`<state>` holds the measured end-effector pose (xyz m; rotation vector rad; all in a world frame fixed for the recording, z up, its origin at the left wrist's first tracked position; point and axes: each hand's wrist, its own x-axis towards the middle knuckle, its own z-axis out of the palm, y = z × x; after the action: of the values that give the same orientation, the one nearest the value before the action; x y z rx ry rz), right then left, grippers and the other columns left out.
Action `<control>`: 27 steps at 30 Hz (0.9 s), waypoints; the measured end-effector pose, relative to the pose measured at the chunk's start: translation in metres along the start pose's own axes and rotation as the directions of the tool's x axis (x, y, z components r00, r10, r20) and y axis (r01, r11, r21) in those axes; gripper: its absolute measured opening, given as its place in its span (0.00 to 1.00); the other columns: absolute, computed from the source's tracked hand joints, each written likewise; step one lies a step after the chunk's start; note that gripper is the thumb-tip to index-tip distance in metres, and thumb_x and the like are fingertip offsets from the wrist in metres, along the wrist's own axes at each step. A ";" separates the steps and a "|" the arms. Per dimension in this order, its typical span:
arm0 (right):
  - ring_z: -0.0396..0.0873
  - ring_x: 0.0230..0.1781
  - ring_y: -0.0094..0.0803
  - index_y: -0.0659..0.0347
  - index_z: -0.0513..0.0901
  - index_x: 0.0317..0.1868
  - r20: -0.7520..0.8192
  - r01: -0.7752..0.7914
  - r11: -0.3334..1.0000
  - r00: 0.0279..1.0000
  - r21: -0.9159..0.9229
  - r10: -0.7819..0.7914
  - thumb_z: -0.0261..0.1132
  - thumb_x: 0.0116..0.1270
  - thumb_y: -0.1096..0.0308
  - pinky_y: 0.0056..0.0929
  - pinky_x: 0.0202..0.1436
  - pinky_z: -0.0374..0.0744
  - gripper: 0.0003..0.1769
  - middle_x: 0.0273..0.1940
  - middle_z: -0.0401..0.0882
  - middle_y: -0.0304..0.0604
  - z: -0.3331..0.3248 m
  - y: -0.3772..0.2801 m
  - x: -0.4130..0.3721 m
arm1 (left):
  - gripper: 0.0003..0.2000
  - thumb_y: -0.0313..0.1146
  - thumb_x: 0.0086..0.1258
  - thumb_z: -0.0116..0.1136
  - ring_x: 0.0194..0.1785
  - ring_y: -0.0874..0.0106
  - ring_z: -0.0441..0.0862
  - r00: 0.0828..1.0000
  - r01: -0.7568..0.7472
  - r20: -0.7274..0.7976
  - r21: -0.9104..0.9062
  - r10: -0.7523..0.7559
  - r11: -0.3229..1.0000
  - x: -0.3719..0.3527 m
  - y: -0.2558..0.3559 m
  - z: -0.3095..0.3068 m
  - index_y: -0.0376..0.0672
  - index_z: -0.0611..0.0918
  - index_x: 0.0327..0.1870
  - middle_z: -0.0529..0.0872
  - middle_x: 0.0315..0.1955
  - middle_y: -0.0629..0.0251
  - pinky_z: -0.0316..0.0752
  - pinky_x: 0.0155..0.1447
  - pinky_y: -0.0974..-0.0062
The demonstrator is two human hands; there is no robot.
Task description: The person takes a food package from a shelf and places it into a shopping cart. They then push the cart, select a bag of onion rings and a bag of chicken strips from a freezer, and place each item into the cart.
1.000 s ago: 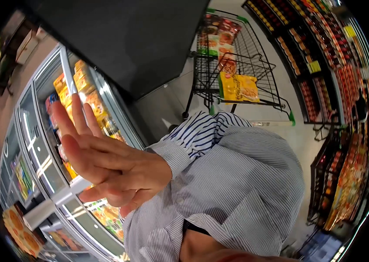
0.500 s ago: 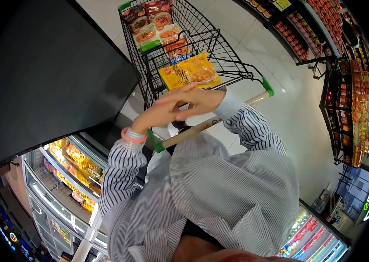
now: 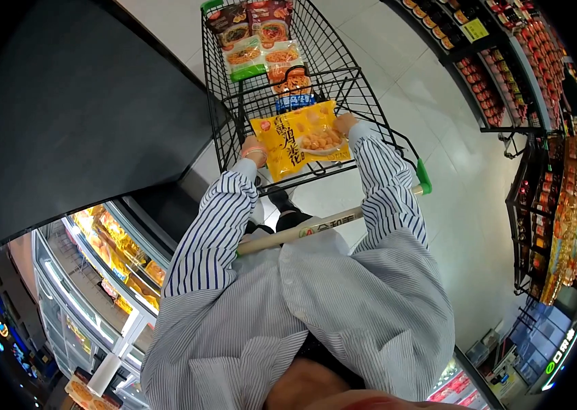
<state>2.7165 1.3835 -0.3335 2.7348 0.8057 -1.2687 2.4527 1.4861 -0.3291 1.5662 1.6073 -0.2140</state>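
Containing glossy printed food packets point(image 3: 244, 55) toward eleven o'clock, a black wire shopping cart point(image 3: 327, 58) bears a yellow plastic food bag point(image 3: 285, 145) at twelve, its nine and two o'clock edges held by left hand point(image 3: 254, 149) and right hand point(image 3: 345, 124), overlapping earlier, now apart, fingertips partly hidden.

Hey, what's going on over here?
Someone in a striped shirt is at a shopping cart, handling a yellow bag of popcorn chicken. The left hand is at one side of the bag and the right hand is at the other, but the fingers are too hidden to show the grip clearly. Both arms reach past the cart handle. More food packets lie farther along in the cart.
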 end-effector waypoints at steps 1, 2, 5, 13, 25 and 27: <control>0.79 0.46 0.40 0.62 0.79 0.49 0.001 -0.038 0.996 0.999 0.081 0.038 0.54 0.66 0.61 0.32 0.48 0.77 0.17 0.47 0.80 0.48 -0.004 -0.007 -0.010 | 0.15 0.38 0.64 0.55 0.36 0.59 0.82 0.999 0.049 0.015 -0.106 -0.048 0.993 0.010 -0.005 0.006 0.34 0.81 0.41 0.84 0.38 0.53 0.74 0.39 0.69; 0.80 0.45 0.40 0.61 0.79 0.49 0.000 -0.073 0.984 0.997 0.161 0.074 0.54 0.66 0.61 0.31 0.47 0.77 0.17 0.47 0.80 0.48 -0.006 -0.014 -0.016 | 0.14 0.38 0.64 0.55 0.34 0.60 0.82 0.996 0.093 0.033 -0.197 -0.088 0.976 0.018 -0.013 0.012 0.34 0.81 0.40 0.84 0.36 0.53 0.74 0.37 0.70; 0.81 0.40 0.35 0.63 0.80 0.47 -0.030 -0.142 0.893 0.985 0.427 0.171 0.58 0.64 0.62 0.29 0.42 0.78 0.16 0.44 0.81 0.47 -0.001 -0.017 -0.006 | 0.13 0.36 0.64 0.55 0.29 0.65 0.81 0.986 0.167 0.059 -0.406 -0.157 0.898 0.017 -0.009 0.007 0.33 0.81 0.38 0.84 0.32 0.56 0.73 0.34 0.71; 0.81 0.34 0.32 0.64 0.80 0.43 -0.196 -0.014 0.923 0.976 0.384 0.097 0.61 0.62 0.62 0.26 0.37 0.78 0.15 0.36 0.83 0.45 -0.024 -0.013 -0.039 | 0.08 0.30 0.63 0.57 0.25 0.78 0.75 0.998 -0.062 -0.037 -0.484 0.050 0.873 0.016 -0.016 0.006 0.32 0.80 0.36 0.81 0.24 0.65 0.67 0.30 0.79; 0.75 0.42 0.27 0.65 0.75 0.42 -0.760 0.947 0.038 0.279 0.318 -0.587 0.55 0.68 0.74 0.24 0.49 0.73 0.05 0.43 0.78 0.44 -0.106 -0.094 -0.247 | 0.04 0.25 0.63 0.57 0.34 0.69 0.80 0.409 -0.906 -0.768 -0.274 0.494 0.324 -0.249 -0.071 -0.230 0.34 0.79 0.36 0.82 0.30 0.59 0.72 0.41 0.78; 0.76 0.43 0.29 0.67 0.74 0.44 -0.744 0.944 -0.016 0.249 0.330 -0.620 0.54 0.68 0.75 0.27 0.52 0.72 0.07 0.43 0.78 0.46 -0.087 -0.157 -0.269 | 0.03 0.21 0.61 0.57 0.36 0.71 0.78 0.326 -0.906 -0.840 -0.148 0.433 0.395 -0.291 -0.113 -0.262 0.32 0.78 0.35 0.82 0.33 0.60 0.71 0.43 0.79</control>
<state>2.5615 1.4204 -0.0517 3.1020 3.0556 -1.2721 2.1909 1.4200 -0.0241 1.7128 1.0182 1.4852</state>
